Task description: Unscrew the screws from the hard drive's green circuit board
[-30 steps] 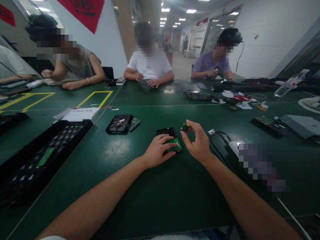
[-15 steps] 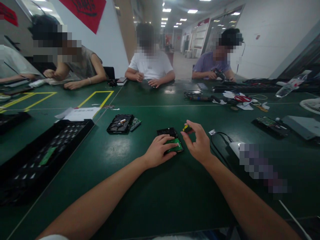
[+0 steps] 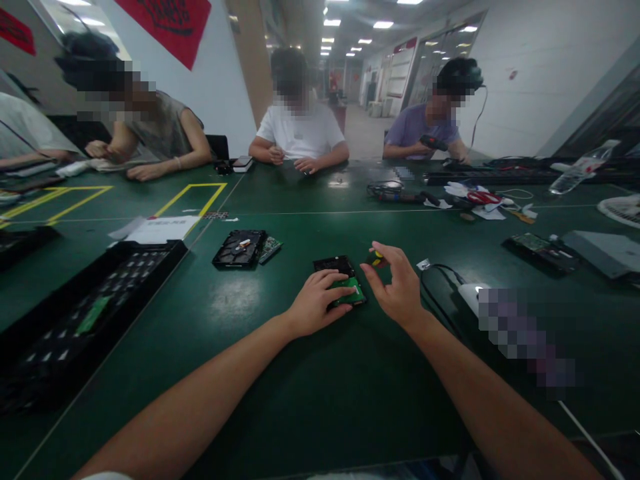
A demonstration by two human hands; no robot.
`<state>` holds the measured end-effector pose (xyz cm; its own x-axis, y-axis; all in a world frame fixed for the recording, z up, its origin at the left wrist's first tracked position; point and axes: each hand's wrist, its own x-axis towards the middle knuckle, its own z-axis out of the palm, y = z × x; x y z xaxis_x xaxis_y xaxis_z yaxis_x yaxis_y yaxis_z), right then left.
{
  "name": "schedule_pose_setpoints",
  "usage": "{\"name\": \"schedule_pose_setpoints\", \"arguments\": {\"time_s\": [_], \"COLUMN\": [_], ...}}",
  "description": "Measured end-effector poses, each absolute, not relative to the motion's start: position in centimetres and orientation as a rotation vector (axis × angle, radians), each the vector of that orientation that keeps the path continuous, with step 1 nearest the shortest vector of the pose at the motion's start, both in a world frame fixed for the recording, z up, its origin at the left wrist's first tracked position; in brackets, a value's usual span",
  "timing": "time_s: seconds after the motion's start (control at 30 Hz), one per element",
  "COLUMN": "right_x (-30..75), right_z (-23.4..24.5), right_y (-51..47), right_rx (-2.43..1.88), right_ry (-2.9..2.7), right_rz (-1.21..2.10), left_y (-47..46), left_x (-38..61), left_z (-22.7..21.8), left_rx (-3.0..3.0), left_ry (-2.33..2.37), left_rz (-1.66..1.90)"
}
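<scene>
A hard drive [image 3: 333, 265] with a black casing and a green circuit board [image 3: 356, 291] lies on the dark green table. My left hand [image 3: 320, 303] steadies it, fingers reaching over the board and thumb along the near edge; part of the drive is hidden beneath. Just right of the drive, my right hand [image 3: 397, 280] pinches a small black-and-yellow screwdriver [image 3: 376, 259] by its handle between thumb and fingers. Its blade cannot be made out. Left of my hands sits another black drive [image 3: 240, 249], a small light piece on top, with a loose circuit board [image 3: 271, 249] against its side.
A long black tray [image 3: 150, 267] holding small parts and a green board stands at left, near a paper sheet [image 3: 163, 229]. On the right are a white power strip [image 3: 470, 291], a drive [image 3: 540, 253] and a grey box [image 3: 605, 250]. Co-workers sit across the table.
The screwdriver has turned slightly in my right hand's fingers. My left hand stays on the drive. Across the table, the right co-worker's hand-held tool has shifted.
</scene>
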<state>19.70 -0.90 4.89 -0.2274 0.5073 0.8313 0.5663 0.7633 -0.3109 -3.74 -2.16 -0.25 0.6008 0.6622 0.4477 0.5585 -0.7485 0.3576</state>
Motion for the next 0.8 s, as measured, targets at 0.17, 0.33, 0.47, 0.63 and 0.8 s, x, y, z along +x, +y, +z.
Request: {"name": "schedule_pose_setpoints", "arguments": {"time_s": [0.17,0.33,0.47,0.63,0.8], "right_x": [19.57,19.60,19.83,19.81,19.91], "right_z": [4.65,4.50,4.69,4.27,4.16], "right_y": [-0.97,-0.89,-0.87,-0.79,-0.60], "right_rx": [-0.846,-0.854,-0.836,-0.862,-0.850], "right_ry": [-1.900,-1.860,-1.883,-1.879,-1.827], "right_rz": [-0.009,-0.012,-0.030,0.066,0.007], "left_y": [-2.26,-2.33,-2.39,-2.45,-2.51], "left_x": [-3.64,-3.54,-3.52,-3.43,-3.42], "left_z": [-0.06,0.15,0.22,0.15,0.21], "left_rx": [2.638,2.649,2.654,2.647,2.641], "left_ry": [1.027,1.034,1.038,1.039,1.041], "left_rz": [0.856,0.842,0.834,0.846,0.843]}}
